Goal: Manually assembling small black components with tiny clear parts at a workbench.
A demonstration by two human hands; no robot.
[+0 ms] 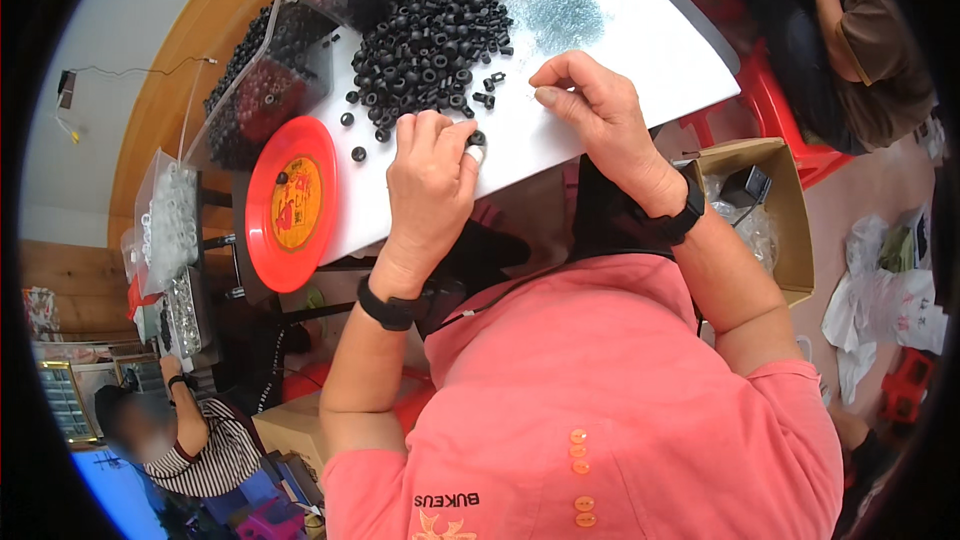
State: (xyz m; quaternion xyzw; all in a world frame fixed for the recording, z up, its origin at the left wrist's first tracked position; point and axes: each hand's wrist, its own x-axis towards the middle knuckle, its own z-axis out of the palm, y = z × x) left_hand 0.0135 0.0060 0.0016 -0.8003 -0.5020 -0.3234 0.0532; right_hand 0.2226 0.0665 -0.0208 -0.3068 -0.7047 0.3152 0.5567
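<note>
Between the thumb and fingers of my left hand (432, 180) is a small black ring-shaped part (476, 138). Something white shows at the thumb tip; I cannot tell if it is a cover or another piece. My right hand (600, 118) is raised over the table's near edge, thumb and forefinger pinched together. Whatever it pinches is too small to make out. Beyond my left hand lies a big heap of black ring-shaped parts (430, 50), with several loose ones near my fingers. Farther right, a patch of tiny silvery pieces (560, 15) is spread on the white table (655, 50).
A red round plate (322, 210) sits at the table's left edge, one black part on it. Clear bins (262, 80) of black parts stand behind. A cardboard box (795, 230) is beside my right arm. Co-workers sit at lower left (215, 440) and upper right (880, 70).
</note>
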